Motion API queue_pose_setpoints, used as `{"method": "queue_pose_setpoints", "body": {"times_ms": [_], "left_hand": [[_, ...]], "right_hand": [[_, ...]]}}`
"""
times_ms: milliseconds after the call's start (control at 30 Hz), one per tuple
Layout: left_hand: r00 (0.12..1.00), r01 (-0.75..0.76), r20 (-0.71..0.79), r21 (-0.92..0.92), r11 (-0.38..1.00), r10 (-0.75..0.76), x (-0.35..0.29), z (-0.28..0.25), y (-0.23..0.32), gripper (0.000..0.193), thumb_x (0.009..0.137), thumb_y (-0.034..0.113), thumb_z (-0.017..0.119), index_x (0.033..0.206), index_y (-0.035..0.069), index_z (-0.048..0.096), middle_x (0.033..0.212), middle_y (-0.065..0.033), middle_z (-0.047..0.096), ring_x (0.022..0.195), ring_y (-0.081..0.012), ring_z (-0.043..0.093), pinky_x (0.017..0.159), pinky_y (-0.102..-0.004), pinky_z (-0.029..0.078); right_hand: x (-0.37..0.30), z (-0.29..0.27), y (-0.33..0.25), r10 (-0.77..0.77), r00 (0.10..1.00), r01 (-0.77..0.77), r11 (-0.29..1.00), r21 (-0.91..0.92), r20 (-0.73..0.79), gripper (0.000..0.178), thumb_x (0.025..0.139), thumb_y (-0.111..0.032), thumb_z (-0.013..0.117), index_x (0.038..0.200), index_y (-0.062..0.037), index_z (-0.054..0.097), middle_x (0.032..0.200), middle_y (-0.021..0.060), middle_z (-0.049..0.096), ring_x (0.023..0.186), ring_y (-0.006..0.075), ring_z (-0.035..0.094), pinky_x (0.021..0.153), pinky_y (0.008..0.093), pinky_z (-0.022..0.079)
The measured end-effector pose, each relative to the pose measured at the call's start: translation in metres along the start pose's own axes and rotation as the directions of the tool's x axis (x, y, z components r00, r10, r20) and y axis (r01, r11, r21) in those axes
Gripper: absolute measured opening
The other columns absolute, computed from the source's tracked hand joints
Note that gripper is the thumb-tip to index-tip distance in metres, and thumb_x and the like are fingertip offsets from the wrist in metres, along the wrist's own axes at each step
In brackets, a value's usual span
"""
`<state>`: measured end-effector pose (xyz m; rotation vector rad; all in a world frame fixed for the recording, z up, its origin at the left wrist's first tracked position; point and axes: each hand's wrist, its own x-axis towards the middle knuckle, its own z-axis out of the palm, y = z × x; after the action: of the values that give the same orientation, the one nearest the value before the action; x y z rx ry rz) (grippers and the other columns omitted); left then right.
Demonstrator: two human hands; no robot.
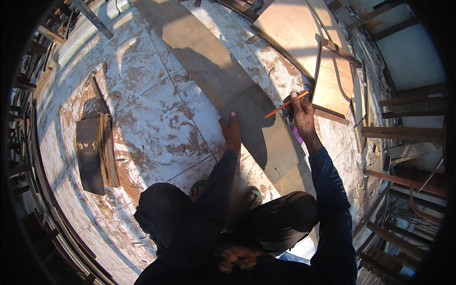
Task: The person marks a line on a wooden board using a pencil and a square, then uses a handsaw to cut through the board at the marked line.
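Note:
A long grey-brown board (199,52) runs diagonally from the far left down toward my right knee. Its nearer stretch looks darker, partly from shadow; whether a second piece lies on it I cannot tell. At the board's left edge, my left hand (231,134) holds on with the thumb over its top face, other fingers partly hidden. Above the right edge, my right hand (304,116) pinches an orange pencil (280,108), its tip slanting down left toward the darker stretch. Beside that wrist, something purple (297,135) shows, too covered to name.
Left on the dusty tiled floor (161,109) lies a stack of short dark boards (90,154). Light plywood sheets (294,33) and a wooden strip (339,52) lie far right. Timber racks (403,133) line the right side. A metal pole (95,20) stands far left.

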<state>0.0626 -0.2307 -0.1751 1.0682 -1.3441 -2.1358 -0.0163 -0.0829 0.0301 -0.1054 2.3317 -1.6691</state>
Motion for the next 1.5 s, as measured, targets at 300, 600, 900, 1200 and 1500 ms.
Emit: {"method": "queue_pose_setpoints", "body": {"times_ms": [300, 600, 900, 1200, 1500], "left_hand": [[0.986, 0.116, -0.151, 0.347, 0.931, -0.067, -0.016, 0.014, 0.026, 0.088, 0.082, 0.045, 0.072, 0.132, -0.018, 0.037, 0.128, -0.0346, 0.051, 0.123, -0.0397, 0.050, 0.104, -0.0397, 0.038], [0.992, 0.044, -0.126, 0.254, 0.966, -0.012, -0.016, 0.012, 0.029, 0.080, 0.080, 0.040, 0.076, 0.127, -0.017, 0.044, 0.120, -0.0311, 0.057, 0.115, -0.0366, 0.056, 0.099, -0.0391, 0.042], [0.988, 0.014, -0.149, 0.269, 0.963, 0.027, -0.020, 0.016, 0.040, 0.056, 0.082, 0.032, 0.076, 0.116, -0.007, 0.053, 0.103, -0.0214, 0.066, 0.097, -0.0305, 0.065, 0.086, -0.0381, 0.049], [0.995, -0.005, -0.102, 0.182, 0.983, 0.024, -0.016, 0.015, 0.035, 0.059, 0.083, 0.032, 0.075, 0.120, -0.007, 0.051, 0.106, -0.0223, 0.066, 0.099, -0.0310, 0.065, 0.087, -0.0381, 0.049], [0.992, 0.001, -0.124, 0.235, 0.972, 0.029, -0.018, 0.016, 0.034, 0.064, 0.083, 0.033, 0.075, 0.121, -0.010, 0.049, 0.107, -0.0243, 0.065, 0.099, -0.0317, 0.065, 0.087, -0.0374, 0.049]], "right_hand": [[0.072, 0.073, 0.006, 0.250, 0.960, -0.254, 0.967, 0.014, 0.128, 0.026, 0.088, -0.030, 0.071, 0.086, -0.0045, 0.066, 0.068, 0.0036, 0.065, 0.057, 0.0095, 0.057, 0.051, 0.0229, 0.040], [0.110, 0.129, 0.014, 0.108, 0.956, -0.083, 0.991, -0.102, 0.272, 0.027, 0.092, -0.024, 0.065, 0.080, 0.0004, 0.061, 0.064, 0.0089, 0.065, 0.048, 0.0117, 0.056, 0.045, 0.0257, 0.043], [0.126, 0.119, 0.033, 0.506, 0.848, -0.530, 0.824, 0.200, 0.159, 0.020, 0.090, -0.021, 0.065, 0.088, -0.0030, 0.059, 0.061, 0.0059, 0.059, 0.045, 0.0114, 0.052, 0.035, 0.0227, 0.033], [0.127, 0.106, 0.040, 0.594, 0.776, -0.626, 0.688, 0.366, 0.211, 0.017, 0.093, -0.022, 0.060, 0.087, -0.0093, 0.052, 0.064, 0.0008, 0.051, 0.044, 0.0083, 0.041, 0.035, 0.0197, 0.028], [0.112, 0.129, 0.011, 0.137, 0.969, -0.061, 0.939, -0.339, 0.205, 0.027, 0.090, -0.024, 0.068, 0.075, -0.0035, 0.059, 0.057, 0.0029, 0.055, 0.050, 0.0110, 0.052, 0.043, 0.0255, 0.037]]}}
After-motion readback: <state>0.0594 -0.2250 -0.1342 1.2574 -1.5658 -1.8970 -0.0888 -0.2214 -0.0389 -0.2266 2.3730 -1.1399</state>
